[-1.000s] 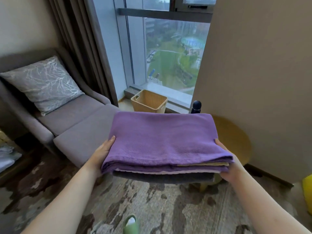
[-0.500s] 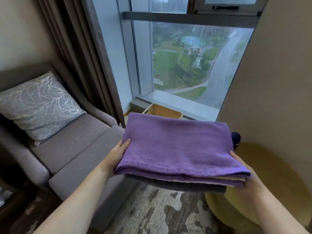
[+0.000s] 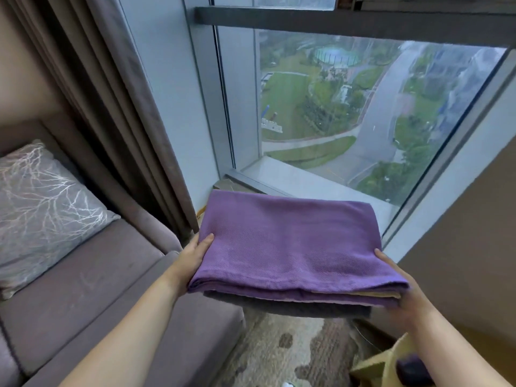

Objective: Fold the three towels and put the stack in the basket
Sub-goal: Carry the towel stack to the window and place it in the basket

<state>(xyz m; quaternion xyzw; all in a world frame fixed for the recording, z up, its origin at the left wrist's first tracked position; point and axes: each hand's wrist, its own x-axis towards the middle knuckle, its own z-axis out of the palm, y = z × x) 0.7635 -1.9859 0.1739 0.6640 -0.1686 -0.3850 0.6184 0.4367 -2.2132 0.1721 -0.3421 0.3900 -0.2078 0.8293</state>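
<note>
Stack (image 3: 287, 247) of three folded towels, purple uppermost, is hanging in the air before the window (image 3: 335, 107). Left hand (image 3: 195, 255) and right hand (image 3: 405, 291) are clasping its ends, each grip closed round it.

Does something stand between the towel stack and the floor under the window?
Nothing visible does. The left hand and right hand hold the towel stack before the window sill; the stack itself hides what lies beneath it.
</note>
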